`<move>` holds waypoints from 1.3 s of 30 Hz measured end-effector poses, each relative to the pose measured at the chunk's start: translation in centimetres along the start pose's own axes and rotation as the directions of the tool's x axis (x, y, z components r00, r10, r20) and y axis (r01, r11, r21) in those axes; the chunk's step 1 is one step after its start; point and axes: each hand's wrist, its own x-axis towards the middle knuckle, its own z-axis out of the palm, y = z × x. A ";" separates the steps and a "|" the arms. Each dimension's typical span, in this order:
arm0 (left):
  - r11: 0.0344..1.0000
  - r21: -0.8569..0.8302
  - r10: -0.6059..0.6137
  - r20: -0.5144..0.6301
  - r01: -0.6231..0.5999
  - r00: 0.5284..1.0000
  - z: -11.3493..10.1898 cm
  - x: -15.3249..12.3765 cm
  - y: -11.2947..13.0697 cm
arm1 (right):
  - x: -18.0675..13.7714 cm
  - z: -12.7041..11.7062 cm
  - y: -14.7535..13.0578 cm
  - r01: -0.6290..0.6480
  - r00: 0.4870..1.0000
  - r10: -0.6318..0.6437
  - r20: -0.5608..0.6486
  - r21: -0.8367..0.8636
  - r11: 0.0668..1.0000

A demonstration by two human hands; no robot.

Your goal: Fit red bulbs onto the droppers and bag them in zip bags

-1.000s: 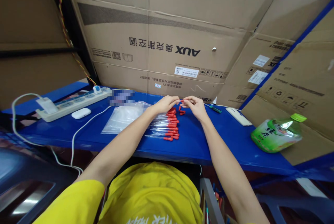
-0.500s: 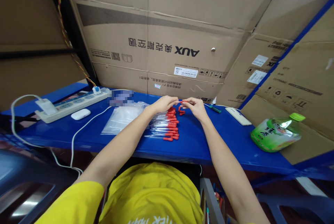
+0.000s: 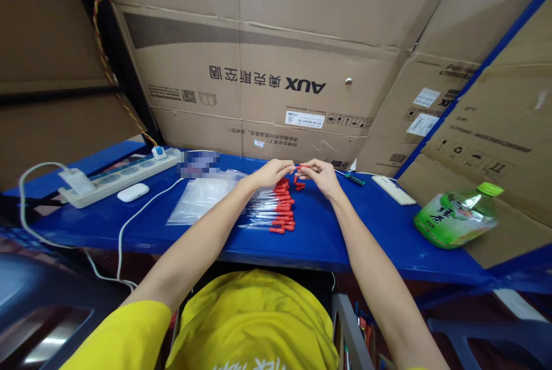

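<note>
My left hand (image 3: 272, 173) and my right hand (image 3: 318, 175) meet over the far middle of the blue table (image 3: 353, 232), fingers pinched together. Between them they hold a thin clear tube with a small red cap (image 3: 298, 167) at its right end. Below the hands lies a row of several clear tubes with red caps (image 3: 276, 209), caps pointing right. A few loose red caps (image 3: 299, 185) lie just under my right hand. Clear plastic bags (image 3: 202, 196) lie to the left of the row.
A white power strip (image 3: 116, 177) with a plugged charger and white cable sits at the far left, a white earbud case (image 3: 133, 192) beside it. At the right lie a white remote-like device (image 3: 394, 189), a small green screwdriver (image 3: 356, 179) and a tipped green bottle (image 3: 457, 216). Cardboard boxes (image 3: 267, 71) wall the back.
Both hands stay together at the same spot, with small finger movements on the tube and cap. The view has shifted slightly.
</note>
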 end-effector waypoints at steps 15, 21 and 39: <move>0.848 0.407 -0.238 -0.277 0.338 0.931 -1.3 -1.2 -5.1 | 0.5 2.3 2.1 0.171 0.984 -0.168 0.057 -0.555 0.814; 0.815 0.411 -0.374 -0.163 0.408 0.913 -0.6 -2.5 -8.7 | 0.6 3.4 2.9 0.154 0.988 -0.110 0.108 -0.690 0.708; 0.840 0.334 -0.409 -0.127 0.427 0.904 0.1 -2.0 -8.7 | 0.9 -1.6 5.4 0.005 1.000 -0.012 -0.001 -0.858 0.514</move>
